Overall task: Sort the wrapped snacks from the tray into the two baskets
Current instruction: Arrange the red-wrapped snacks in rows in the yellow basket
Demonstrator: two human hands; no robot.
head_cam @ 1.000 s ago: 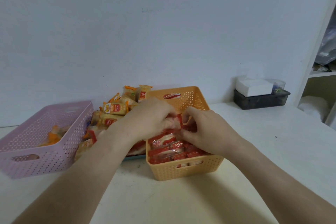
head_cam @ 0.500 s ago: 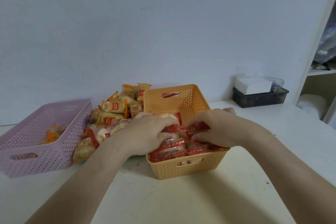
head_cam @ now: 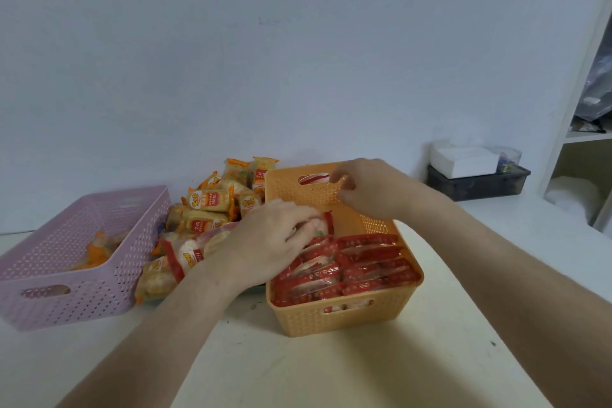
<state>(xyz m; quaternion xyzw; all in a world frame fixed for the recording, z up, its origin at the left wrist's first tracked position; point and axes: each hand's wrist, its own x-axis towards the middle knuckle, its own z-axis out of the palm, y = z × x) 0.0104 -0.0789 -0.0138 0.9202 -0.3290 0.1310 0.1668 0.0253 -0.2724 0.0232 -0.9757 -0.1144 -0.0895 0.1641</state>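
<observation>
while on snack (head_cam: 327,223), left hand (head_cam: 275,238) (curled)

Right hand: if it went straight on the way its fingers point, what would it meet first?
The right hand points at the orange basket, at its far wall beside the handle slot; that wall comes first. Depth is unclear, so it may already touch.

White desk (head_cam: 331,371) before me lies open; orange perforated plastic basket (head_cam: 334,320) has room at its back, and heaped yellow-wrapped snacks (head_cam: 208,205) crowd its left side.
</observation>
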